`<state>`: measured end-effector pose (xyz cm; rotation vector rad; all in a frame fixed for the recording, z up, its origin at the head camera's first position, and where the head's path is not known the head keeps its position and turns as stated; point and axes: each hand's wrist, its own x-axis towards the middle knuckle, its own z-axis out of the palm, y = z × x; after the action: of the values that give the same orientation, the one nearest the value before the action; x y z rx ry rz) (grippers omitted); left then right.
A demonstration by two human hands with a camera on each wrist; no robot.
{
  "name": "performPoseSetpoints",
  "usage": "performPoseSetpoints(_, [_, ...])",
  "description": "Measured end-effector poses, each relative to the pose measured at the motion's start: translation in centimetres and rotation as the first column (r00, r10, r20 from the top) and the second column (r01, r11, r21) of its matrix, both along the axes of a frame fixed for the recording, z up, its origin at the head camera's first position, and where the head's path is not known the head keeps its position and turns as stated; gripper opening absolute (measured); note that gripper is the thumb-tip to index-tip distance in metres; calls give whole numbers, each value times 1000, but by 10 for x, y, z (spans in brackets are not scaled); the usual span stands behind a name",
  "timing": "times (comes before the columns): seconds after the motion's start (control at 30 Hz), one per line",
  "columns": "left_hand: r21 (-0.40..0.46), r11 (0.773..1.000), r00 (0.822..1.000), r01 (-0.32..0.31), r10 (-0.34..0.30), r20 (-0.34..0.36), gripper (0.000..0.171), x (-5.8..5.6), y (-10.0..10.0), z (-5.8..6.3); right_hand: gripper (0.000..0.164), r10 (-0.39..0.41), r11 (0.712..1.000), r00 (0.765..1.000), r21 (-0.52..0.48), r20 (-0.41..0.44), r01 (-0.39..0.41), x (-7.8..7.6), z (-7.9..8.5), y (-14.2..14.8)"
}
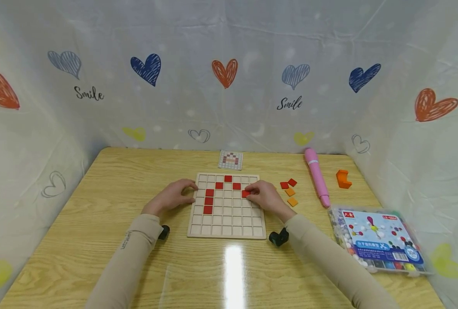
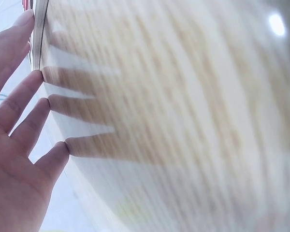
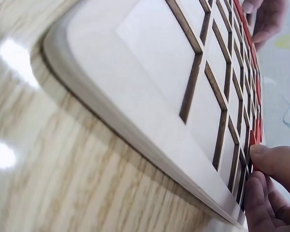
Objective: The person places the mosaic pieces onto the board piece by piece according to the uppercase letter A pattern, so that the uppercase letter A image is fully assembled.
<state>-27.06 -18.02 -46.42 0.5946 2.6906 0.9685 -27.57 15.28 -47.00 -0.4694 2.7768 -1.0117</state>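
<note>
A light wooden grid board (image 1: 226, 231) lies on the table, with several red square tiles set in its cells, among them a tile (image 1: 228, 178) at the top. On the board's right side, my right hand (image 1: 266, 195) pinches a red tile (image 1: 245, 194) between thumb and fingers, low over a cell; the right wrist view shows this tile (image 3: 255, 137) at the fingertips. My left hand (image 1: 172, 196) rests at the board's left edge. In the left wrist view its fingers are spread, their tips down on the tabletop, with the thumb and index finger by the board's edge.
Loose red tiles (image 1: 284, 185) and orange tiles (image 1: 292, 201) lie right of the board. A small pattern card (image 1: 230, 160) is behind it. Farther right are a pink marker-shaped stick (image 1: 317, 178), an orange block (image 1: 343, 179) and a clear box of molecular model parts (image 1: 379, 238).
</note>
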Motion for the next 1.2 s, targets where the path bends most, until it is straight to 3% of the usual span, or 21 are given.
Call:
performPoseSetpoints(0.6, [-4,1000,1000,-8,8,5,35,1,2,1,27,46,999,999,14,-27,-46,-2,-1,3])
performPoseSetpoints(1.2, [-8,1000,1000,-11,11,5,35,1,2,1,26,15,1000,1000,-2,-21,-15,-2,-4,2])
